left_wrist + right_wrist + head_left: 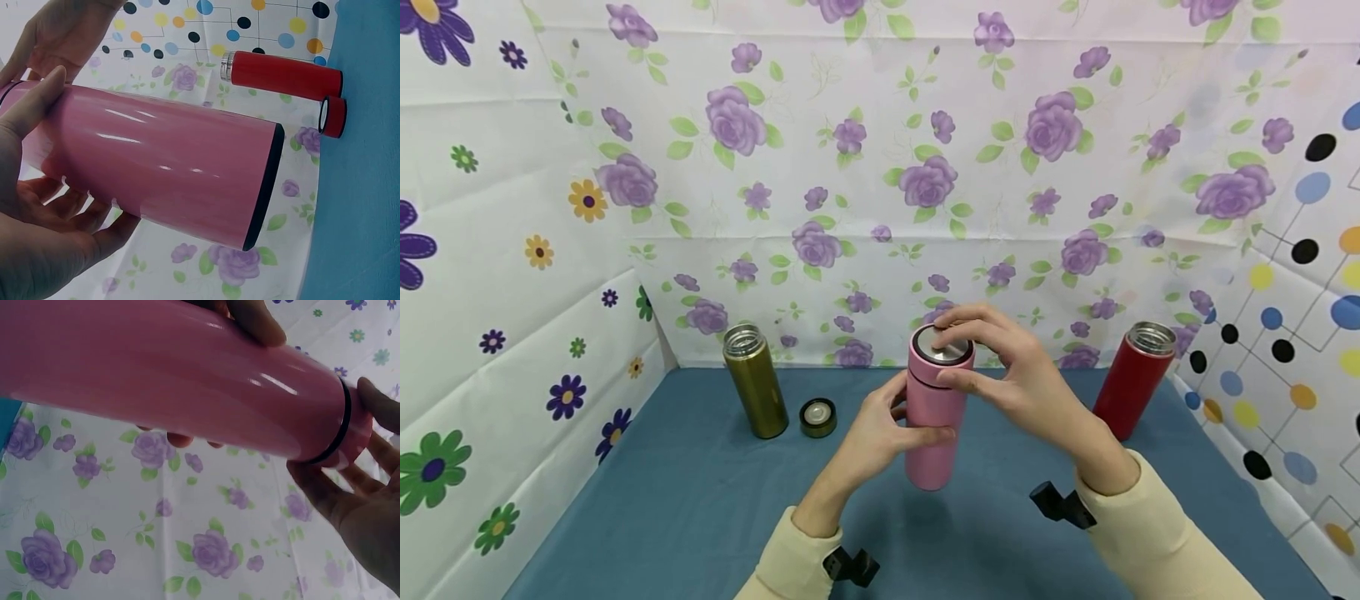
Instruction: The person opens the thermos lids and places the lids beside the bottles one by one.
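Observation:
A pink thermos bottle (pixel 932 468) stands upright in mid-air over the blue table, its shadow below it. My left hand (pixel 878 427) grips the body, thumb across the front and fingers round the far side. My right hand (pixel 1018 371) holds the steel-topped pink lid (pixel 357 428), thumb on one side and fingers over the top and opposite side. The lid sits on the bottle, with a dark ring between them. In the left wrist view the bottle's black base (pixel 265 187) shows.
An uncapped olive-gold thermos (pixel 756 390) stands at the back left, its cap (pixel 817 417) upturned beside it. At the back right stands an uncapped red thermos (pixel 1135 379); its red cap (pixel 334 117) shows in the left wrist view. Flowered cloth walls (pixel 850 192) border the blue table (pixel 700 500).

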The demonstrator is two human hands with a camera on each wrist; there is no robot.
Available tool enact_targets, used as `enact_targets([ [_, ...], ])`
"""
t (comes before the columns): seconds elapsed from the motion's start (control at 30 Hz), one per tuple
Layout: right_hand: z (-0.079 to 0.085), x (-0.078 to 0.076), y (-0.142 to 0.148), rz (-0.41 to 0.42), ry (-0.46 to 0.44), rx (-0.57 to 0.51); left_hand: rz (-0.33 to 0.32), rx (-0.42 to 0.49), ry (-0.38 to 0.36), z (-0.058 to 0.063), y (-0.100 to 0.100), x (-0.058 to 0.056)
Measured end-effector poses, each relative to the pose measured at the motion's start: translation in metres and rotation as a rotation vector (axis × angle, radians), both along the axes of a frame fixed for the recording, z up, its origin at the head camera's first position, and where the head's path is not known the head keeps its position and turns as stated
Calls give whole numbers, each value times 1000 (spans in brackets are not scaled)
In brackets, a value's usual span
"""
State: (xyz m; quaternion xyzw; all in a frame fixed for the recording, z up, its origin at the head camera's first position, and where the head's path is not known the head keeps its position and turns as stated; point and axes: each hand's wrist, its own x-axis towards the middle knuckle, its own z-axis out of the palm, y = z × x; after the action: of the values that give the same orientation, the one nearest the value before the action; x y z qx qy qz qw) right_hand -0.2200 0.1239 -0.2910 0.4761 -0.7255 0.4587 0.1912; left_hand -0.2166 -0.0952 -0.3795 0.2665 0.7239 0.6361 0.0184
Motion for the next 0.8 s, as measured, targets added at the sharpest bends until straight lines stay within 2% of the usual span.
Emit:
enact_targets([
  [0.17,2,-7,8,174,-102,-18,-40,0,-12,2,-1,1],
  [0.23,2,-8,10,210,-117,-27,-54,0,-13,2,0,1],
  [0.33,1,-9,10,218,-118,-25,-53,0,-4,2,0,1],
  [0.5,1,-6,9,155,-92,-13,-20,-2,3,1,0,0],
  [0.7,-1,-1,0,-23,56,-5,22,-2,19,-1,1,0],
  [0.8,-2,1,-3,-62,79,-9,29,-2,24,-1,1,0],
])
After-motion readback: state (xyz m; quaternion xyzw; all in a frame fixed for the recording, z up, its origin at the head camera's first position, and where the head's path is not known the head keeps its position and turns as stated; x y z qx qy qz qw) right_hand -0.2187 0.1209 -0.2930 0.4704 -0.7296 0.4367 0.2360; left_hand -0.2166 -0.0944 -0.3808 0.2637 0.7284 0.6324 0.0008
